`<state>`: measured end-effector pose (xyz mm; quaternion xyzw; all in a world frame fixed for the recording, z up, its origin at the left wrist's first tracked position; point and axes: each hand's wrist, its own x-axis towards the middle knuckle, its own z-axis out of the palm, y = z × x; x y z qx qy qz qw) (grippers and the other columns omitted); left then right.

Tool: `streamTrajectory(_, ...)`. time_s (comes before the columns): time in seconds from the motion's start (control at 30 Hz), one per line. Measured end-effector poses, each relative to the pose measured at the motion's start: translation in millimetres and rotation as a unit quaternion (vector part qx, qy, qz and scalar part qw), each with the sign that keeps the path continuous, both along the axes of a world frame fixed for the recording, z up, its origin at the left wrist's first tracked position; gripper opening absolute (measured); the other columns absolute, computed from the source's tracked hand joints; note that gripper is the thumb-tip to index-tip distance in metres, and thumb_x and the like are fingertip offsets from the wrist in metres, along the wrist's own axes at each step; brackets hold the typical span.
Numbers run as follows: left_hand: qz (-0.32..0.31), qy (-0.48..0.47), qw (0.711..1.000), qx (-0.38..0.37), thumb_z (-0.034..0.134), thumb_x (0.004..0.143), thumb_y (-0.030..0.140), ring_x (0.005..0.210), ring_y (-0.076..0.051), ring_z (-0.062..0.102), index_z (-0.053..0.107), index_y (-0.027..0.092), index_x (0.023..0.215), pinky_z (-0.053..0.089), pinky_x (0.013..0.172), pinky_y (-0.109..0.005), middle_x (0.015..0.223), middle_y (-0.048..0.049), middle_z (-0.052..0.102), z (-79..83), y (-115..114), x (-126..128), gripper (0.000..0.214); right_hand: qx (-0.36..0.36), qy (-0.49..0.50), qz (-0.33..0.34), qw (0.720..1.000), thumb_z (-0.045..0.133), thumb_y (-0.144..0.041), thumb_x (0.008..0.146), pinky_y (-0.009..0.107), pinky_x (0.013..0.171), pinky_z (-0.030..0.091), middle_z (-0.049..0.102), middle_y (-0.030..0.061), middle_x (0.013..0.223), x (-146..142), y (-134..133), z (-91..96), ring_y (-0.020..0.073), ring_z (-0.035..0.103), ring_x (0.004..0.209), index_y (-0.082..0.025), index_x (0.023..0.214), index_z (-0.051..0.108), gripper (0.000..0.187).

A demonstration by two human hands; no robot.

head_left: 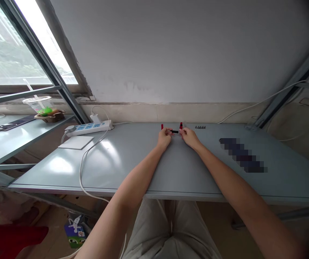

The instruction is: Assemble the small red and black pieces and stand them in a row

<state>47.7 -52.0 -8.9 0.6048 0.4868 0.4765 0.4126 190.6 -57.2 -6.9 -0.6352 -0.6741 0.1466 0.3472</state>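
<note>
- Nearest, below the fingers, a seated person's khaki cloth trousers (154, 230) meet the edge of a grey, smooth-topped worktop (186, 176).
- To the right of the fingers and nearer the worker lies a dark, elongated object (242, 154), its details masked by pixelation.
- Well to the left of the fingers, a flat white rectangular box (76, 142) lies closed; its contents, if any, are hidden.
- At centre, the fingers of the left hand (165, 135) pinch one end of a slim black rod (174, 131), held level between the two hands. The fingers of the right hand (189, 136) are bent at its other end; whether they grip it cannot be told.
- The handling looks midway: the rod is in hand, not laid down.
- Just beyond the left fingers stands a small plain red cylinder (162, 126); just beyond the right, a red-and-black cylinder (181, 125).
- Right of the fingers, small dark pieces (200, 127) wait in a row, untouched.
- Far left of the fingers, on a neighbouring surface, a clear plastic cup (32, 102) holds a pale straw (28, 85); beside it, a brown basket (57, 117) carries something bright green (45, 112).
</note>
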Motion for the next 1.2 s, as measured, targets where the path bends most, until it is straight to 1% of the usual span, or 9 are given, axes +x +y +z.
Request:
streamTrajectory(0.17,0.005,-0.015,1.0,0.002,0.045,0.08,0.015,0.063,-0.008,0.054,0.056,0.013,0.099,0.043,0.067,-0.022,0.082,-0.0065,0.066,0.3,1,0,0.022,0.011,0.011,0.002,1.0,0.04,-0.034,0.086,0.023,0.063,0.037,0.061,0.0023,0.07,1,0,1.2,0.0136,0.054,0.065,-0.018,0.08,0.054,0.022)
streamTrajectory(0.3,0.022,-0.012,1.0,-0.007,0.044,0.081,0.016,0.063,-0.009,0.055,0.057,0.013,0.099,0.043,0.067,-0.024,0.08,-0.0064,0.066,-1.9,5,-2,0.023,0.014,0.041,0.031,0.999,0.041,-0.027,0.085,0.024,0.067,0.039,0.061,0.0019,0.074,3,2,-2.0,0.0129,0.056,0.069,-0.018,0.09,0.051,0.014)
streamTrajectory(0.47,0.027,-0.016,1.0,-0.005,0.044,0.08,0.016,0.062,-0.009,0.054,0.057,0.013,0.099,0.044,0.066,-0.024,0.08,-0.0065,0.066,-3.6,7,-4,0.023,0.014,0.062,0.058,0.996,0.045,-0.033,0.083,0.025,0.066,0.04,0.063,0.0028,0.081,3,3,-6.1,0.0126,0.056,0.067,-0.018,0.103,0.048,0.026)
streamTrajectory(0.6,0.019,-0.018,1.0,0.011,0.044,0.079,0.014,0.066,-0.01,0.055,0.057,0.013,0.097,0.044,0.069,-0.025,0.078,-0.0064,0.065,-5.6,7,-3,0.022,0.031,0.018,0.076,0.996,0.045,-0.029,0.082,0.024,0.065,0.039,0.063,0.0024,0.076,3,2,-6.3,0.0126,0.054,0.066,-0.018,0.088,0.058,0.018)
streamTrajectory(0.67,0.018,-0.022,0.999,0.019,0.044,0.079,0.013,0.067,-0.01,0.056,0.058,0.013,0.095,0.044,0.069,-0.025,0.076,-0.0061,0.064,-7.5,8,-2,0.021,0.034,-0.002,0.075,0.997,0.047,-0.026,0.08,0.024,0.064,0.039,0.062,0.0019,0.073,3,1,-6.0,0.013,0.054,0.065,-0.018,0.083,0.059,0.015)
streamTrajectory(0.8,0.022,-0.027,0.999,0.024,0.045,0.078,0.013,0.064,-0.01,0.054,0.058,0.013,0.092,0.043,0.066,-0.024,0.071,-0.0044,0.062,-11.6,12,-2,0.019,0.049,-0.026,0.076,0.996,0.051,-0.026,0.078,0.025,0.061,0.038,0.062,0.0023,0.073,5,0,-6.1,0.0137,0.054,0.064,-0.018,0.086,0.059,0.014)
streamTrajectory(1.0,0.022,-0.025,0.999,0.033,0.05,0.078,0.018,0.06,-0.01,0.053,0.056,0.014,0.082,0.042,0.064,-0.024,0.065,-0.0027,0.06,-14.4,15,-1,0.008,0.071,-0.08,0.086,0.991,0.055,-0.022,0.076,0.025,0.063,0.038,0.063,0.0037,0.085,6,-2,-5.7,0.0139,0.054,0.071,-0.018,0.086,0.059,0.012)
streamTrajectory(1.13,0.019,-0.037,0.999,0.01,0.051,0.079,0.032,0.055,-0.009,0.052,0.053,0.014,0.079,0.043,0.061,-0.025,0.069,-0.0048,0.063,-9.7,9,0,0.018,0.075,-0.089,0.092,0.989,0.054,-0.023,0.077,0.025,0.065,0.038,0.062,0.0038,0.087,6,-3,-4.6,0.014,0.053,0.073,-0.018,0.087,0.059,0.012)
streamTrajectory(1.2,0.004,-0.06,0.998,0.002,0.053,0.078,0.034,0.054,-0.009,0.052,0.052,0.014,0.082,0.043,0.059,-0.025,0.074,-0.0061,0.065,-7.2,6,0,0.02,0.077,-0.095,0.095,0.988,0.054,-0.022,0.077,0.025,0.065,0.038,0.062,0.0038,0.087,6,-3,-4.5,0.0141,0.054,0.074,-0.018,0.088,0.059,0.013)
